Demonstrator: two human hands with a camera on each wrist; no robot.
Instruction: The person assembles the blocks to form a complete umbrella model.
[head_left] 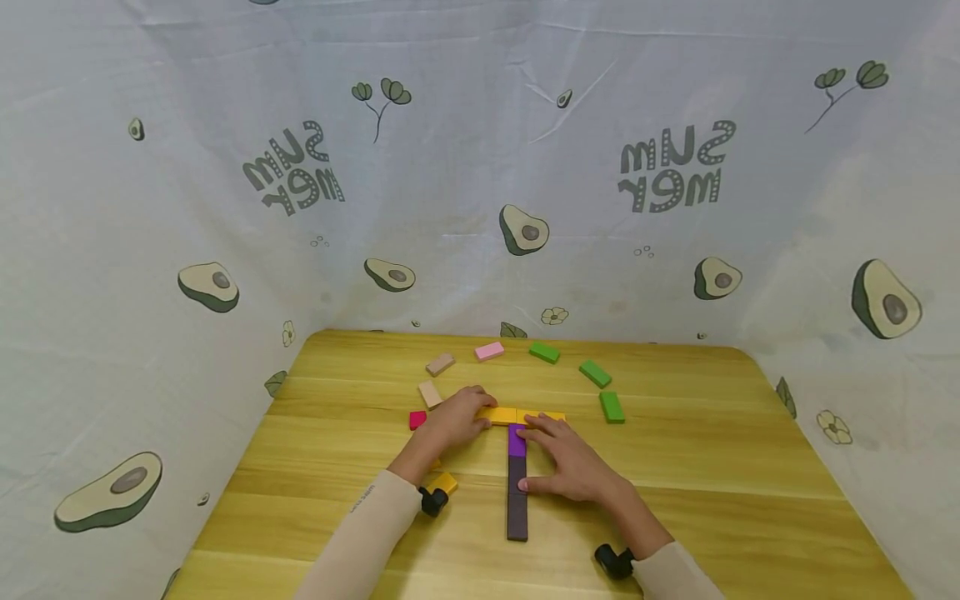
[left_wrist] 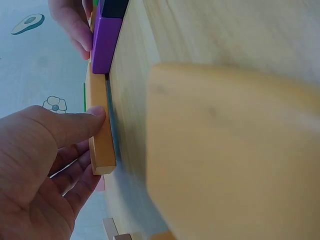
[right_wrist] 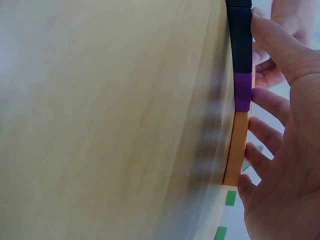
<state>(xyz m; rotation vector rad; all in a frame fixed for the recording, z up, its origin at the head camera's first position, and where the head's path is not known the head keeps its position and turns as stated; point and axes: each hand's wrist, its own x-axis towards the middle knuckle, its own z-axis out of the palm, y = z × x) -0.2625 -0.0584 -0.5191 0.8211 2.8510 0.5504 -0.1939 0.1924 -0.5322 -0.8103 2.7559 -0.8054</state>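
Far left on the wooden surface (head_left: 712, 442) there's a red block (head_left: 417, 420), then a beige block (head_left: 430, 394) and a brown block (head_left: 440, 364) further back. Loose yellow block (head_left: 446, 482) nearer the person, partly behind the wrist camera (head_left: 433, 502); might be more yellow peeking out by that wrist, hard to say. Left hand (head_left: 456, 418) is pinching the left yellow block (head_left: 501, 416), thumb near side, fingers behind. Pink block (head_left: 489, 351) sits beyond it. Mid-surface, two yellows end to end, with a purple block (head_left: 517, 442) and two dark blocks (head_left: 517, 517) forming a T's stem. Right hand (head_left: 572, 463) has its fingers spread, touching the purple, a dark one and the right yellow block (head_left: 556, 415). Three green blocks (head_left: 596, 373) curve around behind and rightward.
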